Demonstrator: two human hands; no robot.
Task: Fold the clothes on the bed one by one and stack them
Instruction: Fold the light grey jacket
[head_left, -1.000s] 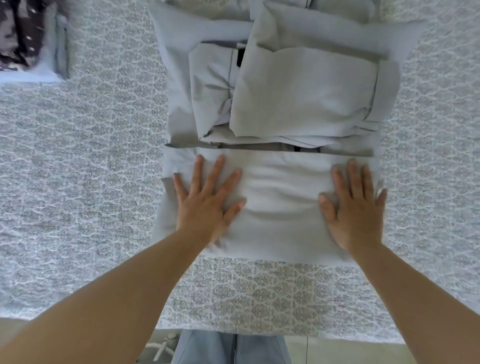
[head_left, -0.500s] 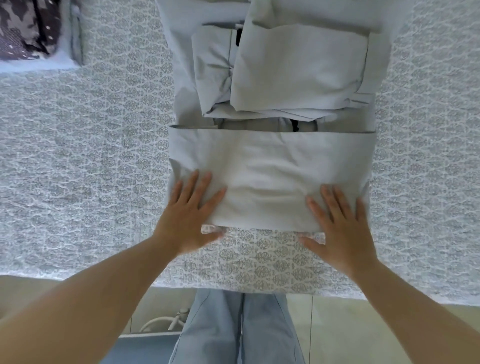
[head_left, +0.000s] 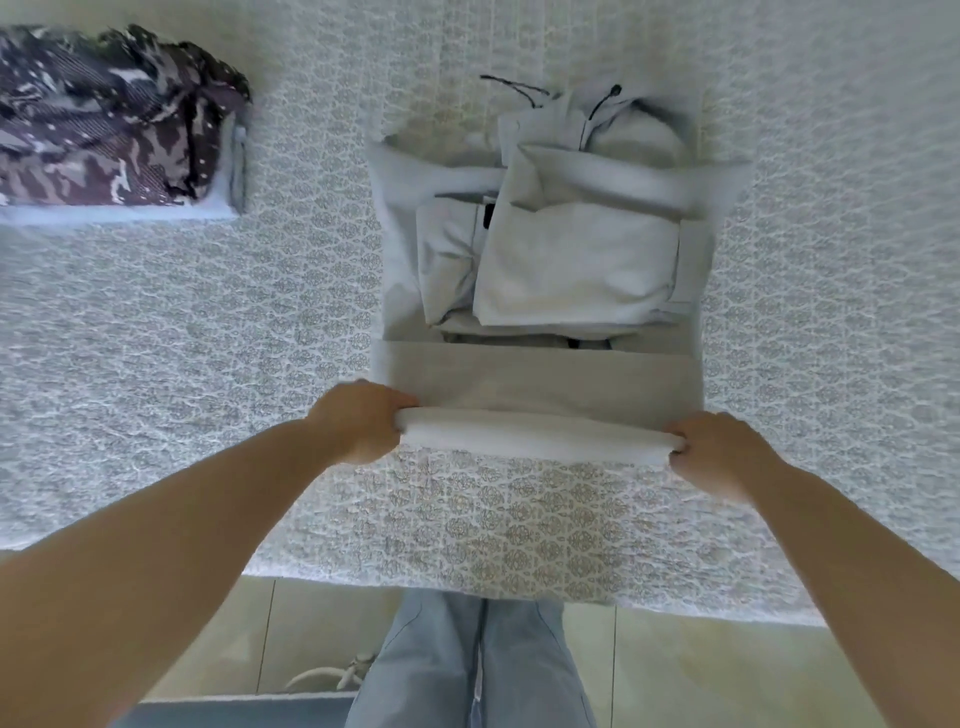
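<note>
- Head view: the pale grey hooded garment (head_left: 571, 249) lies on the bed (head_left: 156, 364), sleeves already folded in over its body, hood and drawcords at the far end. Its near hem is doubled over into a thick roll.
- The left hand (head_left: 358, 421) grips the roll's left end and the right hand (head_left: 719, 452) its right end, fingers curled round the cloth. Holding both ends likely keeps the edge straight so the next fold lands even.
- Judged from this, the lengthwise fold toward the hood is under way, not yet finished.
- At the far left a dark patterned folded garment (head_left: 104, 119) sits on a pale folded piece, well apart; probably the stack to join.
- Nothing lies between the hands and the hood. The person's jeans (head_left: 467, 665) show below the bed's edge.
</note>
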